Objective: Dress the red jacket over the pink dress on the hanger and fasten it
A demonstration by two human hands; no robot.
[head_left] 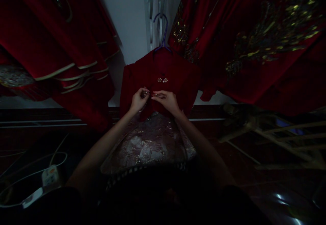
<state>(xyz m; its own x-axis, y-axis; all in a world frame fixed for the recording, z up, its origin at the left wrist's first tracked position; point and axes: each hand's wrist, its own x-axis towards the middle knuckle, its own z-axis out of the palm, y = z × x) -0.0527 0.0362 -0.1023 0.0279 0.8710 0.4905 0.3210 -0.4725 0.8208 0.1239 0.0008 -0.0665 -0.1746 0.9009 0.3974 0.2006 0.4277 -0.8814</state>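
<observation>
A red jacket (182, 74) hangs in front of me on a purple hanger (163, 36). High on its front, a beaded clasp (162, 80) is joined across the opening. Just below it, my left hand (139, 100) pinches a small beaded clasp piece at the left front edge. My right hand (168, 100) is closed too, thumb and fingertips together on the matching clasp piece (156, 95) at the other edge. A narrow gap separates the fingertips of both hands. Under the jacket shows a pale, shiny patterned skirt (150, 143). The light is dim, so fine details are hard to see.
Red garments with pale piping (63, 48) hang on the left. On the right hang red garments with gold sequins (285, 31). A power strip (50, 175) with white cables lies low at left. Wooden slatted furniture (277, 133) stands low at right.
</observation>
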